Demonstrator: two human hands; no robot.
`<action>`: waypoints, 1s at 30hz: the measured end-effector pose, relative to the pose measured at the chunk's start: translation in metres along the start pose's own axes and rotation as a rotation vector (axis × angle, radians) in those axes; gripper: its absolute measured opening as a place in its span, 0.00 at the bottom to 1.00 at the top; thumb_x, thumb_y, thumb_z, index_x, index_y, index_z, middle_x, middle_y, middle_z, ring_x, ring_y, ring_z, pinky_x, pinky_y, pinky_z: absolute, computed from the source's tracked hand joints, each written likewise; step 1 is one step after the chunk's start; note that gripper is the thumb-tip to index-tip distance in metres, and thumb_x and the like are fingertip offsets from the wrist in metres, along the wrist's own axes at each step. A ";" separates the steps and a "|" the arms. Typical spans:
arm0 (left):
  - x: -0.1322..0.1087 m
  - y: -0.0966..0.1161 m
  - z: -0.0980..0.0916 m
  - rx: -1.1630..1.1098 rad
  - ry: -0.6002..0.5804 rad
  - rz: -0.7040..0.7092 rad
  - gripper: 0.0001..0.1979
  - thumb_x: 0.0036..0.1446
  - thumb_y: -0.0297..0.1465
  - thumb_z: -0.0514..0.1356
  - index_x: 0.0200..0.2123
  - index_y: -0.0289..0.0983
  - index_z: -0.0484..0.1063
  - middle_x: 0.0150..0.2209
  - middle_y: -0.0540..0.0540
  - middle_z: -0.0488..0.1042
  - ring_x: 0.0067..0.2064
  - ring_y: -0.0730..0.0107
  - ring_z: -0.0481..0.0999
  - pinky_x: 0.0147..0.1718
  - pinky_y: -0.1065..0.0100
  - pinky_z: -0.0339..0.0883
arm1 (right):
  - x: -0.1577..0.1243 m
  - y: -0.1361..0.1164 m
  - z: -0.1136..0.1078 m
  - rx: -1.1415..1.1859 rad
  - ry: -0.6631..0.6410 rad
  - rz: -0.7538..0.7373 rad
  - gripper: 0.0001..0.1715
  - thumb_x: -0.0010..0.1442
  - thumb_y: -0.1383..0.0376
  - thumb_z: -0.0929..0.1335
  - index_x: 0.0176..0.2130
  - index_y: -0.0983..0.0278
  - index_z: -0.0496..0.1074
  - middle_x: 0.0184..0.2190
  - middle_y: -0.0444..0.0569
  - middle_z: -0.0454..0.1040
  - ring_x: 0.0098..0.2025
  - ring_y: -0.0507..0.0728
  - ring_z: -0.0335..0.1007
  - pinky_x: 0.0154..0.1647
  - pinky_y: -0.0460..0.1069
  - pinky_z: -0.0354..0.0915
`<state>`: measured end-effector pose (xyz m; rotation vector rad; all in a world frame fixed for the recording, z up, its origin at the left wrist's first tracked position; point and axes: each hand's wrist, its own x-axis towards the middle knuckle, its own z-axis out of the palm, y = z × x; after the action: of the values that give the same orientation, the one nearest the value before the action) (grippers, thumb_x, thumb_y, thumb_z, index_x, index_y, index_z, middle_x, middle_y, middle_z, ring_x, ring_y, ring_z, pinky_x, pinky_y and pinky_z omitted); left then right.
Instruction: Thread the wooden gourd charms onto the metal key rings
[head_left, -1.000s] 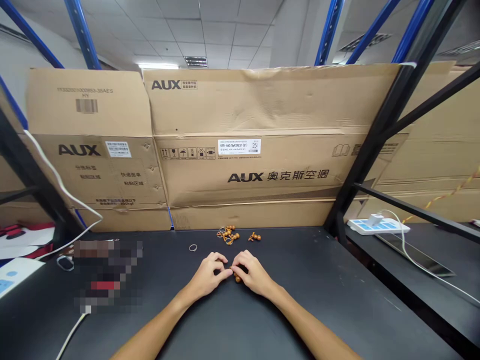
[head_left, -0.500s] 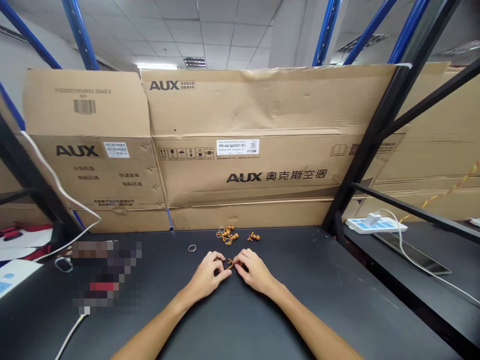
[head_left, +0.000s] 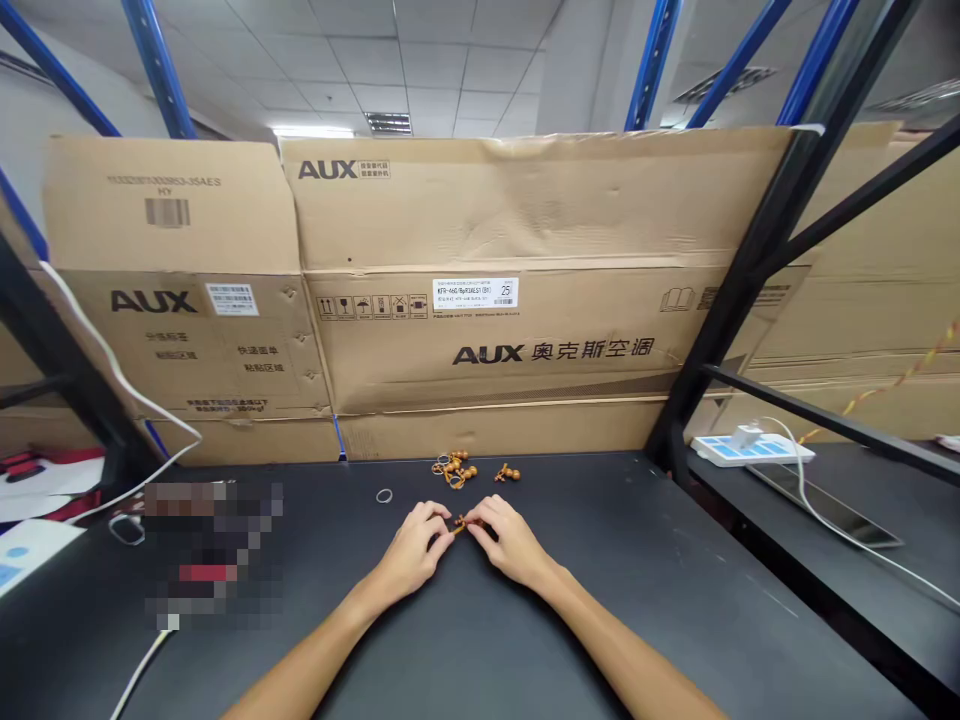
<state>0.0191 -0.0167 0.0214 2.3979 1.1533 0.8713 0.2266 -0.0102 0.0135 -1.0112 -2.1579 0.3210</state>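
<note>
Between both hands, just above or on the dark tabletop, is a small orange-brown gourd-like charm with a short cord [head_left: 460, 524]. My left hand [head_left: 415, 548] pinches its left end between thumb and fingers. From the other side, my right hand [head_left: 507, 540] grips it with closed fingertips that hide its right end. Beyond the hands lies a cluster of similar brown charms [head_left: 455, 467] with metal rings among them. One more brown charm [head_left: 508, 473] sits apart to the right. A loose metal split ring [head_left: 384, 496] rests to the left of the cluster.
Large cardboard panels [head_left: 495, 230] stand along the back of the black table [head_left: 465, 650]. A blurred-out object [head_left: 210, 550] and a white cable [head_left: 142, 665] are at left. Black rack posts [head_left: 720, 310] frame the right, with a white power strip [head_left: 750, 451] beyond.
My left thumb has drawn back slightly to the left and up onto the charm's cord. My right hand has shifted up a little. The other pieces have stayed put.
</note>
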 end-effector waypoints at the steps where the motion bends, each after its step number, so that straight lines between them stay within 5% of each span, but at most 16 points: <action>1: 0.000 0.000 -0.001 -0.003 -0.008 0.012 0.10 0.63 0.31 0.51 0.31 0.38 0.69 0.45 0.44 0.71 0.46 0.64 0.69 0.50 0.59 0.62 | 0.000 0.000 0.000 -0.001 0.008 0.005 0.11 0.66 0.63 0.61 0.38 0.61 0.72 0.37 0.50 0.73 0.40 0.57 0.66 0.43 0.53 0.63; 16: 0.000 0.006 -0.004 -0.005 -0.054 0.038 0.10 0.61 0.32 0.54 0.30 0.39 0.73 0.46 0.45 0.70 0.47 0.63 0.68 0.50 0.59 0.62 | 0.000 0.011 0.004 -0.029 0.100 0.104 0.09 0.64 0.63 0.62 0.37 0.60 0.72 0.33 0.49 0.73 0.38 0.58 0.67 0.42 0.53 0.64; 30: -0.001 -0.002 -0.001 0.180 0.044 0.012 0.11 0.63 0.33 0.52 0.30 0.38 0.70 0.44 0.44 0.70 0.44 0.61 0.68 0.44 0.58 0.62 | 0.001 0.007 0.003 -0.086 0.072 0.071 0.08 0.64 0.65 0.62 0.41 0.60 0.70 0.39 0.50 0.72 0.41 0.59 0.66 0.43 0.54 0.63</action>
<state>0.0176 -0.0162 0.0208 2.5420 1.2856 0.8606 0.2282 -0.0048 0.0084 -1.1330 -2.0901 0.2230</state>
